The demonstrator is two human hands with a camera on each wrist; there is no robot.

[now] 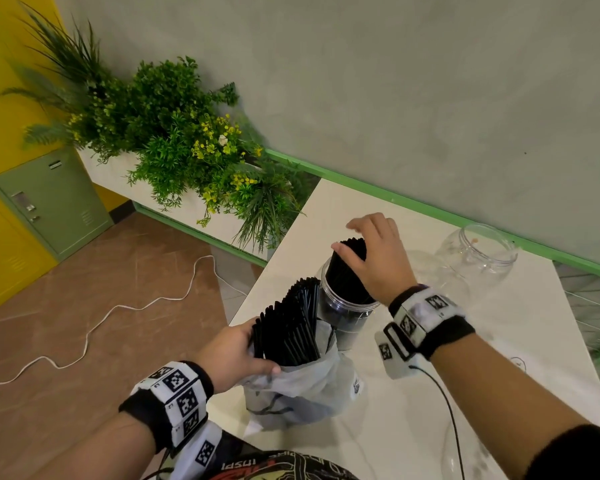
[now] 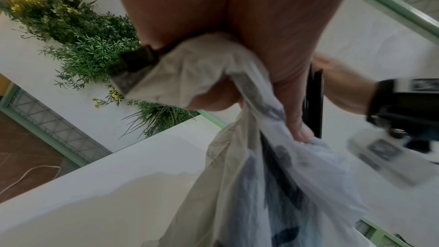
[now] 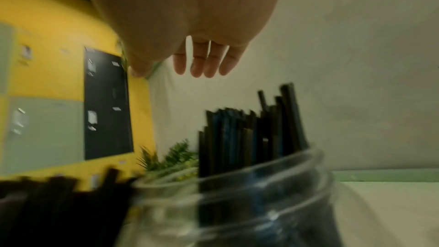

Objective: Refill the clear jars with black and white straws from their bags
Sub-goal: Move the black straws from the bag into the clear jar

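On the white table stands a clear jar holding a bundle of black straws. My right hand hovers over their tops with fingers straight and spread, holding nothing. Just in front of the jar a thin plastic bag stands with more black straws fanned out of its mouth. My left hand grips the bag's rim and the straws at their left side. In the left wrist view the bag is bunched under my fingers.
An empty clear jar stands at the back right near the green-edged wall. More clear plastic lies between the two jars. A planter of green plants stands left of the table. The table's left edge runs beside the bag, and a white cable lies on the floor.
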